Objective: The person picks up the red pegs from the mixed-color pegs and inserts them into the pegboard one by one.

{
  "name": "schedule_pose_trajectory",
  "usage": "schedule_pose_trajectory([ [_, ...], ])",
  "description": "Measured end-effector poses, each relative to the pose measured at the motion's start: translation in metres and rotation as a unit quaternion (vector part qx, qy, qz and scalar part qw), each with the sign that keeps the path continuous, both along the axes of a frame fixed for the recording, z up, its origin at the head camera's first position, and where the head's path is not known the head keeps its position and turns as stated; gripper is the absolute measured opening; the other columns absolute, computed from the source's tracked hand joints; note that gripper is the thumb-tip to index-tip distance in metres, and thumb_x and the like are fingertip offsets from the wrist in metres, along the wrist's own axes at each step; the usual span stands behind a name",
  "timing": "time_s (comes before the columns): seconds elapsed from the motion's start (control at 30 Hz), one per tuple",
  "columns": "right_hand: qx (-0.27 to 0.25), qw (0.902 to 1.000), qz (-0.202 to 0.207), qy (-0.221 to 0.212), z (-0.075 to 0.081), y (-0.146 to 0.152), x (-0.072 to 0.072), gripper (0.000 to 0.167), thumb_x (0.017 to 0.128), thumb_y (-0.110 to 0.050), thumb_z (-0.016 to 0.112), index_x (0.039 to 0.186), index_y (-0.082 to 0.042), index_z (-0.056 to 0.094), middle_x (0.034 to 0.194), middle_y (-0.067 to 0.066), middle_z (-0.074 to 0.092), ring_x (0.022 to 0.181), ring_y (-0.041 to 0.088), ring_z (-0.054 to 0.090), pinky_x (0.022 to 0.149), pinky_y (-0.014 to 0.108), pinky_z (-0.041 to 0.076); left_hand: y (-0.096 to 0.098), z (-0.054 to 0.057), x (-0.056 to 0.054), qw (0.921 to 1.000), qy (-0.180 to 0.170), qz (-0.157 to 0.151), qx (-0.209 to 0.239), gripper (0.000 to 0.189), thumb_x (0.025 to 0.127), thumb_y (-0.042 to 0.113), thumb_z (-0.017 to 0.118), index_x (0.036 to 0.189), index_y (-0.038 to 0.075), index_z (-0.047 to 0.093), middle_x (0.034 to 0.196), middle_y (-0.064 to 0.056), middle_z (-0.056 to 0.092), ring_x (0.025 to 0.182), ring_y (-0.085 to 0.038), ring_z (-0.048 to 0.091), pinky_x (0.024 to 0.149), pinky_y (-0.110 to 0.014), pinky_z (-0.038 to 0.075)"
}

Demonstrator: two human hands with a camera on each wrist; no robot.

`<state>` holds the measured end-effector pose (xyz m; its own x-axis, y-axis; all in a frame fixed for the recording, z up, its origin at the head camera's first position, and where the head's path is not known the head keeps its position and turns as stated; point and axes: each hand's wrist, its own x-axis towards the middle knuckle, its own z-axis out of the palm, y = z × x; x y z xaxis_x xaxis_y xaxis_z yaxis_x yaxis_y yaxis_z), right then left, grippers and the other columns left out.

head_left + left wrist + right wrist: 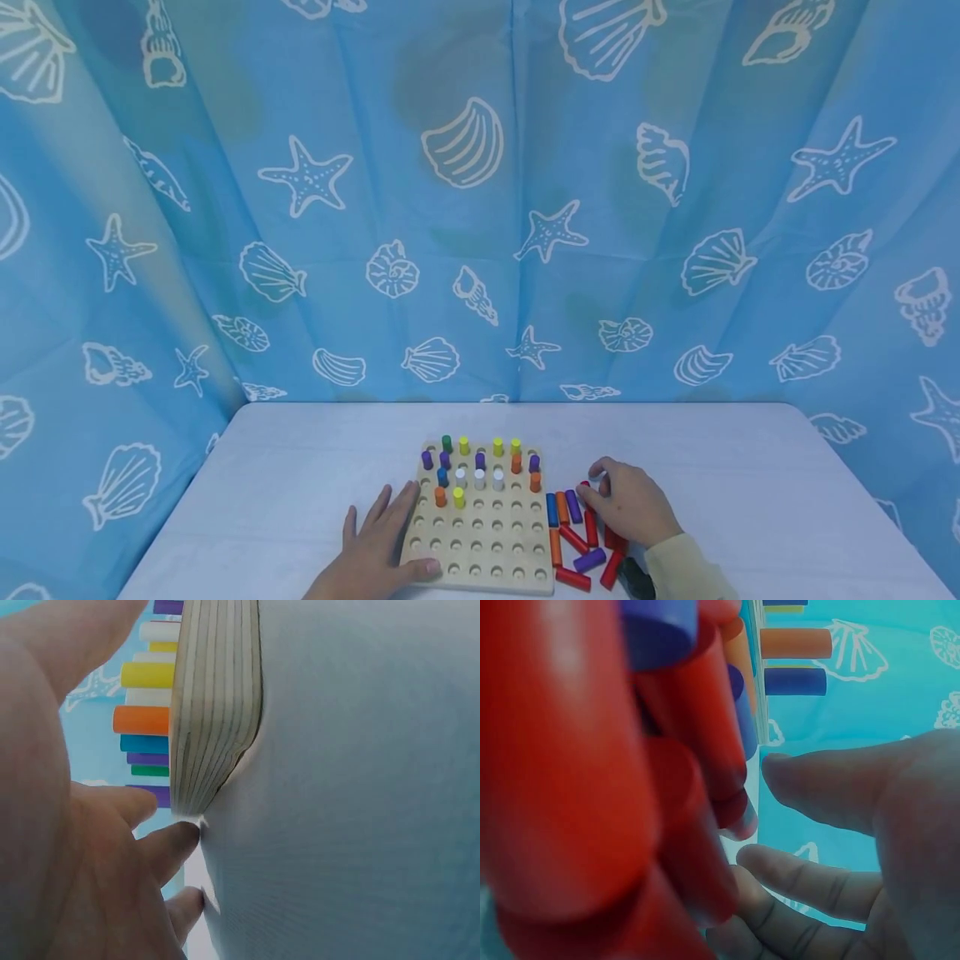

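Note:
A wooden pegboard (486, 536) lies on the table, its far rows holding several upright pegs in green, yellow, purple, orange, blue and white. My left hand (375, 542) rests at the board's left side, thumb on the near left corner and fingers spread along the edge. To the right of the board, my right hand (633, 504) reaches over a group of loose pegs. Its thumb (817, 784) and index finger (810, 881) are apart, close to a red peg (585, 483), with nothing pinched between them. The hand partly hides other red pegs.
Loose red, orange, blue and purple pegs lie along the board's right edge, among them a purple peg (589, 559). A dark object (637, 578) shows beside the right sleeve. The white table (315, 450) ends at a blue shell-print curtain (450, 225).

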<state>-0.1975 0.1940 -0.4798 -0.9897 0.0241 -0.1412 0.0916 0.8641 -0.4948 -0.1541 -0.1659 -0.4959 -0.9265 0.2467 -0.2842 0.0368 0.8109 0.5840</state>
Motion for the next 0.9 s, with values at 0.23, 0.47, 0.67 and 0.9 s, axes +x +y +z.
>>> schedule_pose_trajectory([
  [0.23,0.0,0.9999,0.003,-0.01,-0.0003,-0.0009,0.0008,0.035,0.088,-0.034,0.079,0.104,-0.006,0.066,0.069,0.003,0.053,0.059,0.016,0.05,0.054,0.027,0.047,-0.0016,0.0016,0.0001,0.9997,-0.014,-0.016,0.01,0.114,0.077,0.075,0.068,0.162,0.014,0.022,0.165,-0.009,0.025,0.153,-0.042,0.004,0.113,-0.071,-0.012],
  [0.47,-0.007,0.9998,-0.001,-0.017,-0.004,-0.0011,-0.0008,0.032,0.088,-0.032,0.079,0.102,-0.006,0.066,0.068,0.003,0.054,0.058,0.017,0.051,0.053,0.026,0.048,-0.0031,0.0018,-0.0007,0.9996,-0.023,-0.013,0.011,0.116,0.074,0.073,0.071,0.161,0.015,0.023,0.165,-0.01,0.025,0.153,-0.043,0.002,0.113,-0.07,-0.014],
  [0.67,-0.01,0.9993,-0.015,-0.032,-0.0042,-0.002,-0.0017,0.029,0.089,-0.027,0.078,0.101,-0.004,0.066,0.07,0.003,0.057,0.059,0.016,0.053,0.053,0.025,0.05,-0.0038,-0.005,-0.0022,0.9995,-0.026,-0.004,0.017,0.118,0.072,0.073,0.072,0.162,0.016,0.022,0.165,-0.01,0.024,0.153,-0.042,0.002,0.114,-0.069,-0.015],
  [0.9,-0.022,0.9993,-0.015,-0.026,-0.0011,-0.0028,-0.0025,0.027,0.09,-0.026,0.077,0.102,-0.004,0.066,0.072,0.003,0.059,0.06,0.016,0.054,0.054,0.026,0.051,-0.0053,-0.0038,-0.0019,0.9993,-0.022,0.007,0.031,0.119,0.07,0.07,0.076,0.161,0.016,0.023,0.165,-0.011,0.026,0.153,-0.042,0.003,0.113,-0.068,-0.016],
])
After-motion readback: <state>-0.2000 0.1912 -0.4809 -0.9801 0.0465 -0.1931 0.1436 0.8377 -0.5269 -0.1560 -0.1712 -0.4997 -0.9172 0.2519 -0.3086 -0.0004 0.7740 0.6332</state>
